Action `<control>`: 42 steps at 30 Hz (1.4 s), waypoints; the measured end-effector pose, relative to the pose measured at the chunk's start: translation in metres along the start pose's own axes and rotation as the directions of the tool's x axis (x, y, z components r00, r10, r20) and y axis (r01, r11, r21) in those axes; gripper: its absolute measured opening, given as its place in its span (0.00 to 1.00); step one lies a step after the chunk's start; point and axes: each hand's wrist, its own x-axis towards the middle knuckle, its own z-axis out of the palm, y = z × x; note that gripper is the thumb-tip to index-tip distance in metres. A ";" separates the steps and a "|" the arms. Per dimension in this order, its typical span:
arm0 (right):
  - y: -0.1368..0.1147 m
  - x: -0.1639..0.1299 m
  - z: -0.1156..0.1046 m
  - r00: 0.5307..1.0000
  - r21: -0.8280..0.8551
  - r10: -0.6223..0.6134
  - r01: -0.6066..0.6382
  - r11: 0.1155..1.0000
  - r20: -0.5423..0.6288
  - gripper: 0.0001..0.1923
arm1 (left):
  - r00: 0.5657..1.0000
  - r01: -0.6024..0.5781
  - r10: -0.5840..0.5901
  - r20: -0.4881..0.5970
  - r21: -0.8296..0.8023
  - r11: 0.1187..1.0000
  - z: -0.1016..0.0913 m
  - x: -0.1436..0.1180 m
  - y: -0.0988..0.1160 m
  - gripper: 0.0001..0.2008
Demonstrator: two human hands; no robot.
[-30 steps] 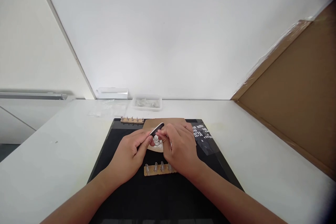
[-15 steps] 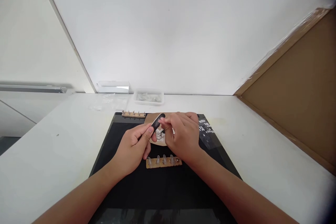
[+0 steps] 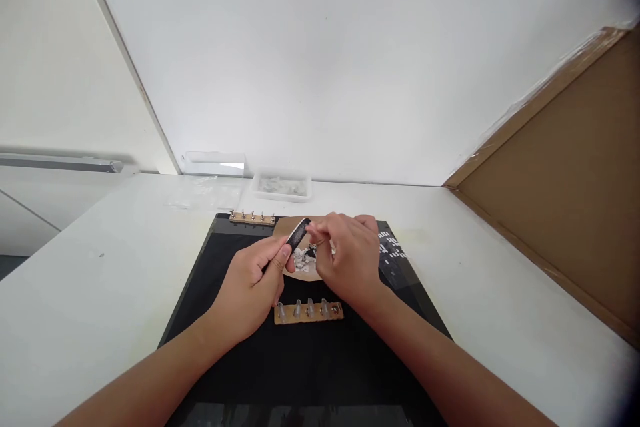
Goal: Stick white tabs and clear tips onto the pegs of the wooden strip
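Observation:
My left hand is closed around a black nail file with a pale edge, which points up and to the right. Beside its tip, my right hand has thumb and fingers pinched together. Whatever it holds is too small to make out. Below both hands lies a brown paper sheet bearing white scraps, partly covered by the right hand. Nearer to me, a wooden strip carries several clear nail tips standing in a row; its rightmost post is bare.
A second wooden strip with bare metal posts lies at the black mat's far left corner. Behind it are a clear plastic tray and thin plastic bags. White stickers lie far right; a brown board leans there.
The view has shifted slightly. My right fingers remain close to the file's tip, with a small shift in their position; the left hand's hold on the file looks the same.

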 end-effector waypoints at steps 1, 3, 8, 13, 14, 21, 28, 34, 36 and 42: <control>0.000 0.000 0.000 1.000 0.003 0.005 -0.005 1.000 0.001 0.14 | 1.000 -0.012 0.012 -0.002 0.019 1.000 0.000 0.000 -0.001 0.20; -0.001 0.000 0.000 1.000 0.025 -0.011 0.010 1.000 0.023 0.15 | 0.999 -0.050 0.051 -0.012 0.076 0.996 0.000 0.000 -0.001 0.20; -0.004 0.001 0.000 1.000 0.020 0.012 -0.012 1.000 -0.007 0.15 | 0.985 -0.149 0.163 -0.050 0.209 0.967 0.000 0.001 0.001 0.20; -0.004 0.003 -0.001 0.998 0.060 0.017 -0.020 0.998 0.061 0.15 | 0.944 -0.284 0.323 -0.067 0.334 0.899 0.000 0.004 0.000 0.17; -0.004 0.004 -0.001 0.998 0.051 0.029 -0.032 0.998 0.050 0.14 | 0.934 -0.304 0.349 -0.068 0.360 0.882 0.000 0.004 -0.001 0.17; -0.005 0.007 -0.003 0.994 0.104 0.054 -0.063 0.993 0.093 0.13 | 0.898 -0.347 0.438 -0.046 0.539 0.768 0.000 0.004 -0.010 0.14; -0.011 0.003 0.001 0.995 0.124 0.038 -0.050 0.991 0.098 0.13 | 0.890 -0.352 0.454 -0.030 0.586 0.729 -0.003 0.004 -0.009 0.17; -0.011 0.006 -0.003 0.992 0.153 0.092 -0.105 0.983 0.088 0.13 | 0.893 -0.370 0.450 -0.021 0.535 0.760 -0.003 0.003 -0.005 0.14; -0.010 0.008 -0.004 0.987 0.150 0.144 -0.153 0.977 0.071 0.12 | 0.889 -0.376 0.457 -0.023 0.533 0.758 -0.001 0.003 -0.005 0.14; -0.012 0.007 -0.007 0.984 0.138 0.097 -0.118 0.983 0.150 0.13 | 0.840 -0.407 0.543 -0.016 0.643 0.649 0.000 0.003 -0.010 0.14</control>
